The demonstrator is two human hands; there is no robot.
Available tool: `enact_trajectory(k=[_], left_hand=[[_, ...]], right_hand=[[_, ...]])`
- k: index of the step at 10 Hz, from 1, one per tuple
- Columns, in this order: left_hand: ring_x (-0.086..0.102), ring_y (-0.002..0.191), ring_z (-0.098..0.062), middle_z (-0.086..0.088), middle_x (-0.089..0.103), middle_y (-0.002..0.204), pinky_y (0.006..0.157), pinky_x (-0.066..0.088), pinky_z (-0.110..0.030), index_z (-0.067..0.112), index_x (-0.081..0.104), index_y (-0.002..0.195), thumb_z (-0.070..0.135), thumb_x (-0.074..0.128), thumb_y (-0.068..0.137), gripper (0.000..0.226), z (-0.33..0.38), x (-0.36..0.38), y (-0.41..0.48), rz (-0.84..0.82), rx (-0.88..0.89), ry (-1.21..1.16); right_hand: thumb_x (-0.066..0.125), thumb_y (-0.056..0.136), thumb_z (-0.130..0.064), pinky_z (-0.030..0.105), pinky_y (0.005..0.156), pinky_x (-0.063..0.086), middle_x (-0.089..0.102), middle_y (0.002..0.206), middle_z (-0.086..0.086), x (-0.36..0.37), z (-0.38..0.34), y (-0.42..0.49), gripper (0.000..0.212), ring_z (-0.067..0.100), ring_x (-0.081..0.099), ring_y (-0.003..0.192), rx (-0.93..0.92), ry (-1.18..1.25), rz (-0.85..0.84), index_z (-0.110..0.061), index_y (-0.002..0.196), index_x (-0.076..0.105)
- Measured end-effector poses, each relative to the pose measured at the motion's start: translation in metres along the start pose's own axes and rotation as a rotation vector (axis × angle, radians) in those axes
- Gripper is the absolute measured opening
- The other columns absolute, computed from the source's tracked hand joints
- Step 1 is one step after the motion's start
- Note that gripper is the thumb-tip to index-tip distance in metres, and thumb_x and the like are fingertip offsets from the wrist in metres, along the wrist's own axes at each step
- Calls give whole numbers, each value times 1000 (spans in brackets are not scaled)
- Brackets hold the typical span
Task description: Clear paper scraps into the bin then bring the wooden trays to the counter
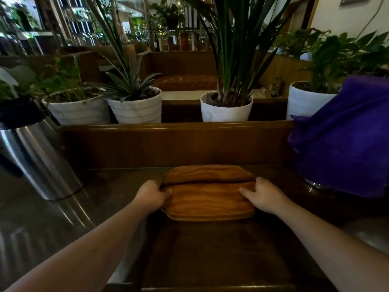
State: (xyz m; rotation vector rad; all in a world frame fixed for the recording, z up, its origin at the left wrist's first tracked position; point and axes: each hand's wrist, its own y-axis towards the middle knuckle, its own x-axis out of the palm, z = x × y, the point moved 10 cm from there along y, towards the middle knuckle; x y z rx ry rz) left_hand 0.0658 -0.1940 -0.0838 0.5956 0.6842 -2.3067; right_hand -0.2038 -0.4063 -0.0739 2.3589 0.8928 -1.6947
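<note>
1. The left hand [152, 193] curls its fingers over the left end of the wooden trays [208, 192]; the thumb is hidden.
2. The right hand [262, 196] grips the right end, thumb lying on top, fingers wrapped round the edge.
3. Between both hands the trays sit stacked on the dark counter [210, 249].
4. Left of the left fingers stands a steel jug [40, 161].
5. Right of the right fingers hangs a purple cloth [345, 144].
6. Beyond the fingertips, white plant pots [226, 108] line a wooden ledge.
</note>
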Motion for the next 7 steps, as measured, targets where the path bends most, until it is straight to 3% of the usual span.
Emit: enact_trajectory(k=[1, 3, 5, 6, 7], left_hand=[[67, 80, -20, -8, 68, 91, 66, 55, -33, 14, 62, 93, 27, 67, 84, 16, -3, -1, 1, 3, -4, 5], [68, 75, -17, -7, 69, 89, 56, 51, -27, 16, 63, 91, 27, 66, 85, 13, -2, 1, -1, -19, 3, 16], [68, 75, -17, -6, 68, 89, 57, 52, -27, 18, 62, 94, 30, 62, 88, 13, -2, 3, 0, -38, 36, 86], [68, 79, -15, -7, 66, 97, 73, 58, -32, 19, 61, 98, 34, 56, 90, 18, 6, 7, -4, -83, 86, 221], [56, 113, -21, -8, 52, 131, 96, 49, -38, 22, 48, 130, 44, 48, 92, 45, 45, -8, -15, 100, 332, 517]], right_hand=[[45, 89, -62, 40, 100, 44, 36, 148, 17, -1, -2, -2, 83, 30, 45, 126, -3, -16, -7, -5, 146, 26], [45, 89, -62, 40, 102, 42, 33, 150, 17, -2, -2, -6, 83, 30, 43, 129, -2, -34, -26, -5, 147, 26], [42, 88, -65, 40, 100, 43, 34, 150, 15, -1, -2, -9, 82, 29, 43, 129, -9, -89, -38, -8, 145, 31], [40, 84, -70, 42, 96, 46, 37, 147, 12, -10, -7, -12, 83, 28, 47, 124, -39, -194, -5, -14, 145, 32], [38, 80, -74, 45, 104, 39, 32, 151, 9, -34, -37, -17, 88, 30, 36, 133, -239, -345, 199, -22, 149, 19]])
